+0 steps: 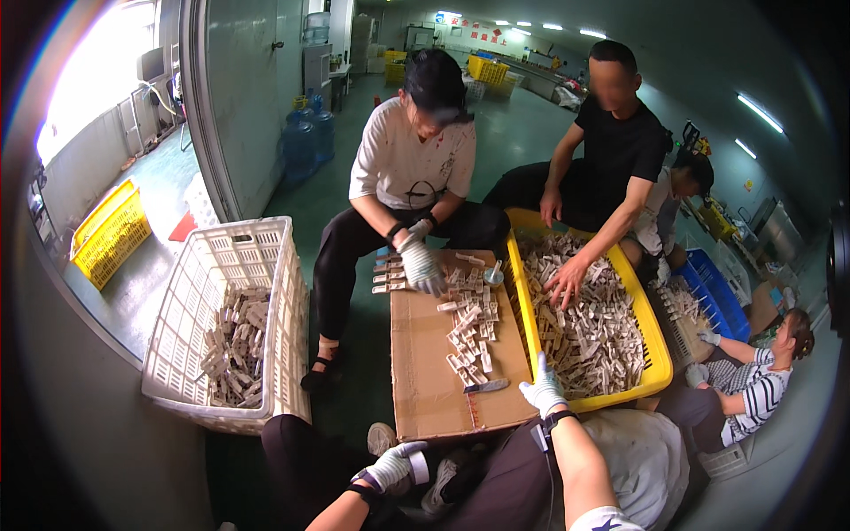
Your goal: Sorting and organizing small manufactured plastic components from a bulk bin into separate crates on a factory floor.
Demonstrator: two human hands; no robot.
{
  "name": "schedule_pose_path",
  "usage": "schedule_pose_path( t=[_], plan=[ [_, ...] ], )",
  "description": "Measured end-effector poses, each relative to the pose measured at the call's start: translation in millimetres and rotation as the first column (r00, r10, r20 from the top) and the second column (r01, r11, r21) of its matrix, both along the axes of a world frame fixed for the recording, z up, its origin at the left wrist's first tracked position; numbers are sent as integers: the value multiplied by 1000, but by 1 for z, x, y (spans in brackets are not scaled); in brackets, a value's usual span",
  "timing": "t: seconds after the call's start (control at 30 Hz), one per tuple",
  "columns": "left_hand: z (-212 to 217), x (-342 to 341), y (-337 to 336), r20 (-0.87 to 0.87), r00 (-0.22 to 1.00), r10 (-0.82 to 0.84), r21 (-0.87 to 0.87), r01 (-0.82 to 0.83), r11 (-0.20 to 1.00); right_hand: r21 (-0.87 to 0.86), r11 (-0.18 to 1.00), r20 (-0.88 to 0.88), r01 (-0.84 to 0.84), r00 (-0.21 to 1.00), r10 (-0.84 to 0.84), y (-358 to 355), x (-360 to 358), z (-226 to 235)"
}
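Observation:
My left hand (390, 469), in a pale glove, is closed round a small white object (419, 467) beside the near edge of the cardboard-topped table; its exact kind is unclear. My right hand (543, 391), gloved too, has its fingers stretched and apart at the near left corner of the yellow crate (657, 376). Whether it touches the rim I cannot tell. Beige clip-shaped pieces (584, 327) fill that crate. More loose clip-shaped pieces (469, 332) lie on the cardboard (425, 354), with a knife-like tool (487, 386) close to my right hand.
Opposite, a person's gloved hand (422, 265) is over the cardboard near a row of clips (388, 273). Another person's bare hand (568, 281) reaches into the yellow crate. A white crate (279, 327) with clips stands left. A blue crate (715, 288) and a seated person are right.

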State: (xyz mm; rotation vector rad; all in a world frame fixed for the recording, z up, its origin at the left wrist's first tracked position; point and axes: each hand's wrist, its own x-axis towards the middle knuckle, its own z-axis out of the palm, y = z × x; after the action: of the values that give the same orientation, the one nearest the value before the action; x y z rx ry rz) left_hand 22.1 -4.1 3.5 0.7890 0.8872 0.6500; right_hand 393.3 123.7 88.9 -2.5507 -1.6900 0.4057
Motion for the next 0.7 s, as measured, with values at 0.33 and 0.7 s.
schedule_pose_path(
  t=[0.33, 0.7],
  plan=[
    [20, 1, 5, -51, 998, -29, 3, 29, 1000, 45, 998, -43, -39, 998, 41, 0, 4, -3],
    [-34, 0, 5, 290, 944, 155, -473, 0, 881, -27, 999, -26, 22, 999, -22, -2, 3, -8]
  ],
)
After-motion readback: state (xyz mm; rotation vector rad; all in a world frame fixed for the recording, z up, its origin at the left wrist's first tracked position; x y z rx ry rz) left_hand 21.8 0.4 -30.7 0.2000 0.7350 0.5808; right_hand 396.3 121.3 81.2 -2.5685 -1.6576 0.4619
